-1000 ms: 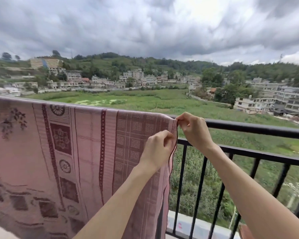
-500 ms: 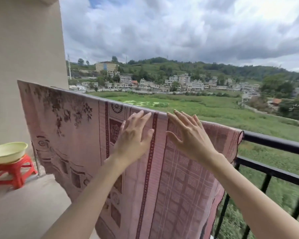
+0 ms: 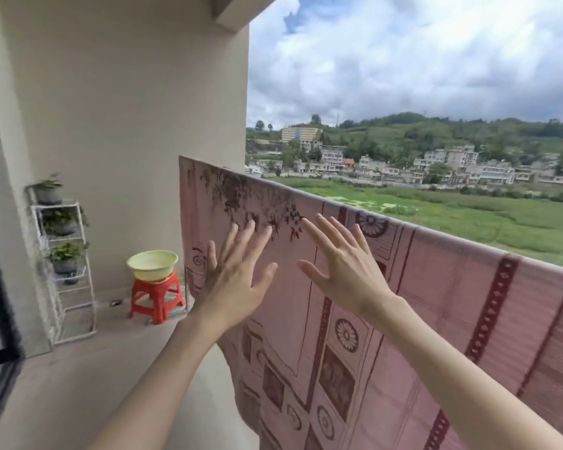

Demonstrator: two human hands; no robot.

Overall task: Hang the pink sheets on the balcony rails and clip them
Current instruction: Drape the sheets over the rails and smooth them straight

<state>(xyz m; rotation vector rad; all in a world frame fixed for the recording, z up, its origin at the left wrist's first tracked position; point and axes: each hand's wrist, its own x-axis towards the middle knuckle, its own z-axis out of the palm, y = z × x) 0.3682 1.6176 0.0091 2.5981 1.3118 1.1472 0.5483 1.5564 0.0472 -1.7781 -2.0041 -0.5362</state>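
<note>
Here the pink sheet (image 3: 387,319) is draped over the balcony rail, its top fold running from the far left by the wall down toward the near right; the rail itself is hidden under the cloth; both hands are spread flat with straight fingers, gripping nothing; the left hand (image 3: 234,280) sits nearer the sheet's far-left edge, the right hand (image 3: 345,271) just beside it toward the right; whether the palms press the cloth or hover just off it I cannot tell; the sheet's long axis follows the rail, so most of its length lies to the right of both hands; no clips show on the fold, so clipping looks not yet done; a next move likely turns on smoothing along that axis; far left stand a yellow basin (image 3: 152,265) on a red stool (image 3: 156,295) and a white plant rack (image 3: 64,271)
</note>
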